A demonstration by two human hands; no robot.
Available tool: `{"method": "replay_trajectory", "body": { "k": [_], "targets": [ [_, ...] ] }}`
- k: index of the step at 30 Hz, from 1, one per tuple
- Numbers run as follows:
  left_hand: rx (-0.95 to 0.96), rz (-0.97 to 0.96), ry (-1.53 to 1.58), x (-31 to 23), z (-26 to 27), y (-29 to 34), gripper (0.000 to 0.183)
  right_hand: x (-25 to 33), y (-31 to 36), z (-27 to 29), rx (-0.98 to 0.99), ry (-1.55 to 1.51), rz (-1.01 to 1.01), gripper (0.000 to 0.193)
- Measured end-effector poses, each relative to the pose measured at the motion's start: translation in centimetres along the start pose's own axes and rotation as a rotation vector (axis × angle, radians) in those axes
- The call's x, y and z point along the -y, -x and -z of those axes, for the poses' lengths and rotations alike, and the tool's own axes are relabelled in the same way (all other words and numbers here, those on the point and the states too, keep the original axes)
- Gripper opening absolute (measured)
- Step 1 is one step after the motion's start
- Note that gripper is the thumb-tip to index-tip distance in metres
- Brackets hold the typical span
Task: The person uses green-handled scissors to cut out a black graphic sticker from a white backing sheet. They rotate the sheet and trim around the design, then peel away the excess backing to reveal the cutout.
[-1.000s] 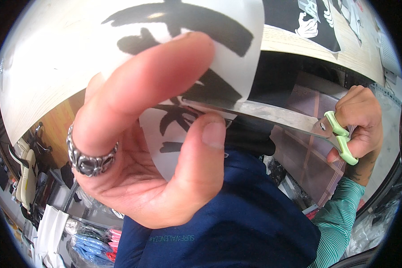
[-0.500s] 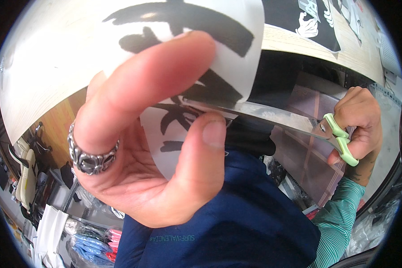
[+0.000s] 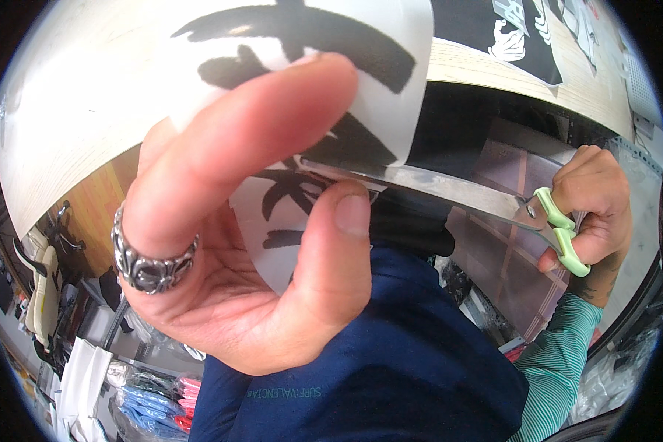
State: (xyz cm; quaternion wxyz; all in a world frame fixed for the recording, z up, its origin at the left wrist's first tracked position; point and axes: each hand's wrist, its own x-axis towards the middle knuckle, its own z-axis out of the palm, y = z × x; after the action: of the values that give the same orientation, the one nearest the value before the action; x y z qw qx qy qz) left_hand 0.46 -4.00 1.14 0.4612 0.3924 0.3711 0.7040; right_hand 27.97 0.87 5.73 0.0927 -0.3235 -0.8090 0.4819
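Close in front of me, my left hand (image 3: 221,258) holds a translucent white sheet with bold black brush-like print (image 3: 376,51). Its index finger lies across the sheet, and its thumb is bent up below. A lower piece of the sheet shows inside the palm. My right hand (image 3: 593,199) grips scissors (image 3: 464,191) by their light green handles, fingers through the loops. The long metal blades look nearly closed and reach left to the sheet, between my left index finger and thumb. Their tips are partly hidden there, and I cannot tell how far the sheet is cut.
A pale wood-grain table (image 3: 74,96) spans the far side, bearing a black printed piece with white hand shapes (image 3: 508,44). Below its edge lies a brownish checked panel (image 3: 508,258). Bagged folded clothes (image 3: 151,409) and a cream chair (image 3: 43,287) are at lower left.
Hardly anything differs. The scissors and the printed sheet have shifted very slightly, and both hands keep their hold.
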Motion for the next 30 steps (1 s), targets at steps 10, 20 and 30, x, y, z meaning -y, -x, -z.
{"method": "replay_trajectory", "body": {
  "k": [10, 20, 30],
  "targets": [
    [0.004, 0.061, -0.113, -0.5, 0.3, 0.2, 0.053, -0.1, 0.1, 0.0, 0.039, -0.048, -0.01, 0.044],
    [-0.154, 0.051, -0.14, 0.0, 0.1, 0.5, 0.053, 0.2, 0.3, -0.3, 0.028, -0.085, -0.043, 0.044],
    [0.048, 0.035, -0.034, -0.3, 0.6, 0.2, 0.053, 0.5, 0.0, 0.0, 0.04, -0.012, -0.043, 0.043]
  ]
}}
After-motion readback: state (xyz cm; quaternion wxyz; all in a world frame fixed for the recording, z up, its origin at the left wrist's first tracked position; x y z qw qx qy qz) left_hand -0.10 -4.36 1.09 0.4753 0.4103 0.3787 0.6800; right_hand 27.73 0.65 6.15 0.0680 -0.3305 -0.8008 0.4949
